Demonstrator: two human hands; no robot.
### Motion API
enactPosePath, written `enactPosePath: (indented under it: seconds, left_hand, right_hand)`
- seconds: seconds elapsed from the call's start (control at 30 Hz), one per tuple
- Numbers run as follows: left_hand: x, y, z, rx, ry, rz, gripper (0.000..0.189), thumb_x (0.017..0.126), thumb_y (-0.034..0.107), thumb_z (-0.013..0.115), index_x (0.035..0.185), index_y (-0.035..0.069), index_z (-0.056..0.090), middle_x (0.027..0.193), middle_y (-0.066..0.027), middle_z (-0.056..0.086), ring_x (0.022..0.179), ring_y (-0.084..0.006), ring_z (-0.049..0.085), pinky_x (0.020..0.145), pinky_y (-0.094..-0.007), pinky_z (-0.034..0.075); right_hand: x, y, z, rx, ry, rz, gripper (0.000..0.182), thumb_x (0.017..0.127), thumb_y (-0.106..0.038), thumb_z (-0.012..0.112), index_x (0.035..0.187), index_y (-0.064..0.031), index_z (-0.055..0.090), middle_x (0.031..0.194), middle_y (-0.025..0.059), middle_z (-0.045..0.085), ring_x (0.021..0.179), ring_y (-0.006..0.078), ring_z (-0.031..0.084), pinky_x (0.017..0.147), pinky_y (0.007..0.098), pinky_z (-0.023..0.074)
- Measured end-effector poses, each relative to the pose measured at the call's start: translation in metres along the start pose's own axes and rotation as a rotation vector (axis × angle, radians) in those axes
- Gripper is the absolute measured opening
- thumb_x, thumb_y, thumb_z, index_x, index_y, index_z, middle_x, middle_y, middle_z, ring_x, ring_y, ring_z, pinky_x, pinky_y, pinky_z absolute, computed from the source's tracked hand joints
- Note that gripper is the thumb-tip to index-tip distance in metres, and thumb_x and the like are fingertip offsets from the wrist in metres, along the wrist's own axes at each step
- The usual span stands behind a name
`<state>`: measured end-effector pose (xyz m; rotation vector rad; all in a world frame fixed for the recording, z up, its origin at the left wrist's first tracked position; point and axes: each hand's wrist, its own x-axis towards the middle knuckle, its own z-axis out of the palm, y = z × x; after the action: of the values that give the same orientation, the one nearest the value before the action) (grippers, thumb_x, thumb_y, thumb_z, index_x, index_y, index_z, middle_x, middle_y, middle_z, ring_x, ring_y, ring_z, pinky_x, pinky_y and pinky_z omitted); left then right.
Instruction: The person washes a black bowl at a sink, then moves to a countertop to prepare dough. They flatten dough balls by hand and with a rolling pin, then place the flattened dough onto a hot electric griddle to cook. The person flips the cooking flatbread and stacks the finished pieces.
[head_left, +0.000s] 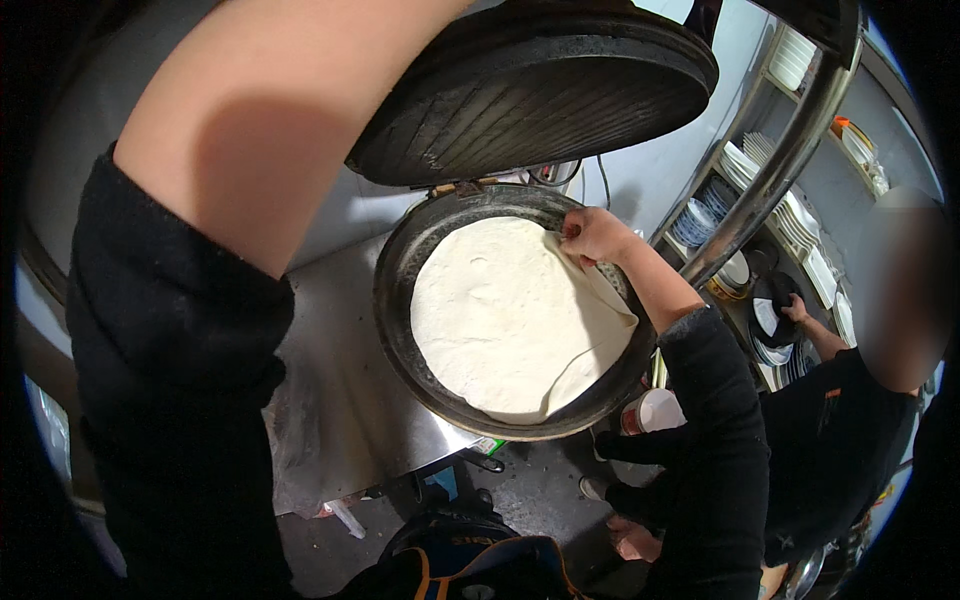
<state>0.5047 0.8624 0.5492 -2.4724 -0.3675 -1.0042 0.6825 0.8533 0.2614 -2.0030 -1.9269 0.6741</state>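
Observation:
A round sheet of pale dough lies in the black lower pan of a large round griddle. My right hand pinches the dough's upper right edge, which is lifted and folded there. Another fold runs along its lower right edge. Above the pan, the ridged black griddle lid stands raised. My left forearm reaches up past the top of the view, so my left hand is out of sight.
A stainless steel table is beside the pan. At the right a co-worker holds a dark round item at shelves of plates and bowls. A metal pipe slants nearby. A white tub stands low beyond the pan.

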Motion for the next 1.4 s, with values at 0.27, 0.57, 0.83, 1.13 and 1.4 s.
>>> enactPosePath:
  seconds: [0.27,0.57,0.83,1.13,1.4]
  left_hand:
    - [0.011,-0.005,0.004,0.057,-0.021,0.025,0.030,0.081,0.030,0.060,0.099,0.007,0.067,0.095,-0.0139,0.065,0.086,-0.0297,0.061,0.078,-0.0402,0.046]
    - [0.007,-0.006,0.008,0.059,0.009,0.024,0.033,0.083,0.033,0.057,0.100,0.007,0.066,0.094,-0.0141,0.065,0.086,-0.0308,0.061,0.078,-0.0400,0.046]
    - [-0.004,0.009,-0.003,0.034,-0.029,-0.021,0.033,0.083,0.032,0.057,0.101,0.006,0.065,0.097,-0.0153,0.064,0.088,-0.0313,0.060,0.078,-0.0407,0.046]
    - [0.008,-0.003,0.008,-0.016,0.007,0.035,0.032,0.083,0.031,0.059,0.099,0.004,0.066,0.095,-0.0156,0.065,0.086,-0.0291,0.061,0.077,-0.0392,0.047]
    - [0.000,0.011,0.005,-0.103,-0.004,-0.096,0.031,0.083,0.029,0.060,0.101,0.005,0.066,0.091,-0.0147,0.065,0.081,-0.0265,0.061,0.073,-0.0387,0.047]
  right_hand:
    - [-0.014,0.002,0.011,-0.535,0.335,-0.189,0.021,0.085,-0.017,0.049,0.102,-0.0064,0.057,0.107,0.0174,0.057,0.096,0.0348,0.056,0.081,0.0393,0.0467]
    - [0.002,-0.076,0.082,-0.424,-0.136,0.039,0.092,0.079,-0.074,0.027,0.144,-0.0110,0.008,0.148,0.0216,0.001,0.136,0.0399,0.000,0.108,0.0520,0.0078]
    - [0.006,-0.087,0.074,-0.395,-0.042,-0.177,0.080,0.083,-0.063,0.037,0.142,-0.0105,0.020,0.147,0.0177,0.013,0.136,0.0343,0.010,0.109,0.0489,0.0116]
    - [-0.058,0.017,-0.001,-0.474,-0.126,-0.519,0.037,0.087,-0.024,0.050,0.121,-0.0097,0.052,0.132,0.0119,0.045,0.121,0.0261,0.043,0.104,0.0385,0.0296]
    - [-0.074,0.038,0.006,-0.649,0.155,-0.590,0.024,0.076,-0.019,0.057,0.099,-0.0138,0.064,0.116,0.0074,0.054,0.111,0.0249,0.048,0.095,0.0379,0.0339]
